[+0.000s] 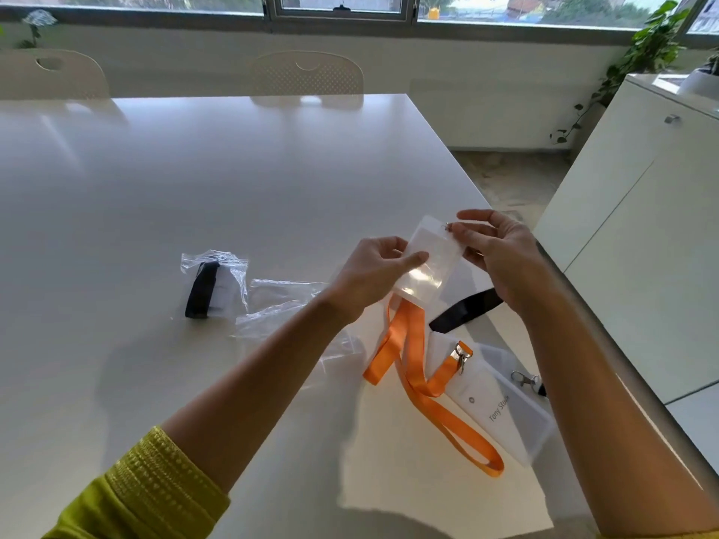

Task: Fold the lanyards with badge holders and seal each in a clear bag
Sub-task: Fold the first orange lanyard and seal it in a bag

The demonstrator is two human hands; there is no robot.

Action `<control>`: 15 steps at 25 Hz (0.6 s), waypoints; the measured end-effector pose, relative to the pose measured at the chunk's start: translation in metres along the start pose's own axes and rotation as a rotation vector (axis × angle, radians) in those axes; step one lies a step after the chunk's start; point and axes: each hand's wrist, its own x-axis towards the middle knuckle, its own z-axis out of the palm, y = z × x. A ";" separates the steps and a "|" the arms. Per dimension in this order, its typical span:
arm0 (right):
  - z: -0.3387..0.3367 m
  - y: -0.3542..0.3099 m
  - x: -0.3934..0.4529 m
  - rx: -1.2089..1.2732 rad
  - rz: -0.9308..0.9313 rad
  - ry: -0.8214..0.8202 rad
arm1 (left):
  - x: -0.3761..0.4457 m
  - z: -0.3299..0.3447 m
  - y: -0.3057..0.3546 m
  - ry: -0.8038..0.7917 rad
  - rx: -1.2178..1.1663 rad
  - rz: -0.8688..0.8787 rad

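Observation:
I hold a clear badge holder (426,258) up over the table. My left hand (373,274) pinches its left edge and my right hand (498,258) grips its top right corner at the metal clip. An orange lanyard (420,375) hangs from below the holder and lies looped on the table. A black lanyard (463,311) runs under my right hand. Another badge holder with a printed name card (494,406) lies at the right. To the left sits a clear bag holding a folded black lanyard (214,285). An empty clear bag (284,305) lies beside it.
The white table (194,169) ends close on the right, where a white cabinet (642,235) stands. Two pale chairs (307,75) sit at the far side under the window. A potted plant (653,48) is at the back right.

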 end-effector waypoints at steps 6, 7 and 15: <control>0.020 0.019 0.014 -0.223 -0.282 -0.106 | -0.004 -0.034 0.007 -0.033 -0.359 -0.121; 0.024 0.024 0.016 -0.323 -0.340 -0.162 | -0.004 -0.037 0.008 -0.043 -0.387 -0.140; 0.062 0.035 0.018 -0.156 -0.352 -0.480 | -0.010 -0.055 0.011 -0.028 -0.454 -0.118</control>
